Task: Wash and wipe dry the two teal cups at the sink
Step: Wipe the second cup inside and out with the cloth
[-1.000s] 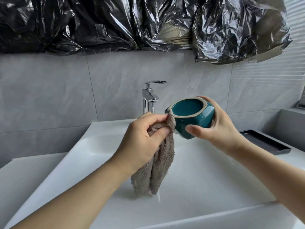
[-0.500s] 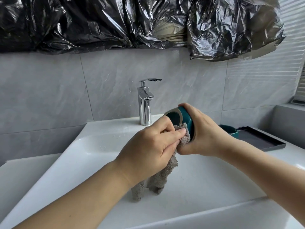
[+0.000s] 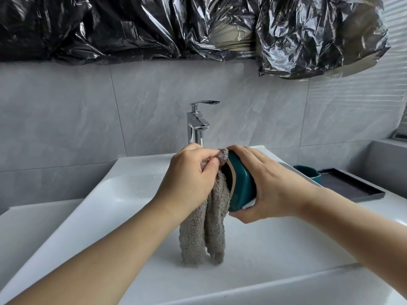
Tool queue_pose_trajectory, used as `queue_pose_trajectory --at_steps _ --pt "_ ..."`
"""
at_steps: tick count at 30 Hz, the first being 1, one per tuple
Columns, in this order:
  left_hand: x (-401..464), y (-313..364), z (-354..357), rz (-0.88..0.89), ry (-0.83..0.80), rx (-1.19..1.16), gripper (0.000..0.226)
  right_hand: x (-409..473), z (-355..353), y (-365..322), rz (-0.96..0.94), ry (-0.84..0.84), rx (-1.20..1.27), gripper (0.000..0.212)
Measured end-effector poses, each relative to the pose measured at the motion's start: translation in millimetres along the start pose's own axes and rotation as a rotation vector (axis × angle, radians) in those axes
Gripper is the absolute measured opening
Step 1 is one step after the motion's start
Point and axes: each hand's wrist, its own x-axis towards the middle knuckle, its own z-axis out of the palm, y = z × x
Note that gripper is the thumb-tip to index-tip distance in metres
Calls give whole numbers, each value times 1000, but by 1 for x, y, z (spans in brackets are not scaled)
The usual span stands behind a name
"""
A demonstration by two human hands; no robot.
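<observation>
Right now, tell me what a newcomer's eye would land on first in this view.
First, the two hands meeting over the white sink: the right hand holds a teal cup tipped on its side, while the left hand pinches a grey towel against its rim. Next, the crumpled black plastic sheeting across the top of the wall, above the chrome faucet. A second teal cup sits by a dark tray at the right.

Cup [image 3: 241,183] held over sink [image 3: 92,208], before faucet [image 3: 196,125].
Cloth [image 3: 209,227] hung left of cup; second cup [image 3: 308,172] and tray [image 3: 352,188] sat right, on counter.
</observation>
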Motion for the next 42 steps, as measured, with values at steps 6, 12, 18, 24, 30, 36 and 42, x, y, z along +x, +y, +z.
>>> queue_pose_trajectory --at_steps 6,12,18,24,30,36,42 --pt "-2 -6 -5 -162 -114 120 14 3 -2 4 107 86 125 108" --pt "-7 9 -12 111 -179 -248 17 1 -6 0 122 122 182 104" --pt "-5 31 -26 39 25 -27 14 -1 -23 -19 60 121 86 101" --pt "-16 84 -66 -16 34 20 8 -27 -72 -57 77 144 94 105" --pt "-65 145 -113 178 119 -80 8 -83 -124 -97 159 237 136 102" --pt "-175 131 -93 398 -144 65 10 -159 -134 -126 252 228 160 97" --pt "-245 109 -63 117 -840 454 20 -219 -111 -149 288 99 160 107"
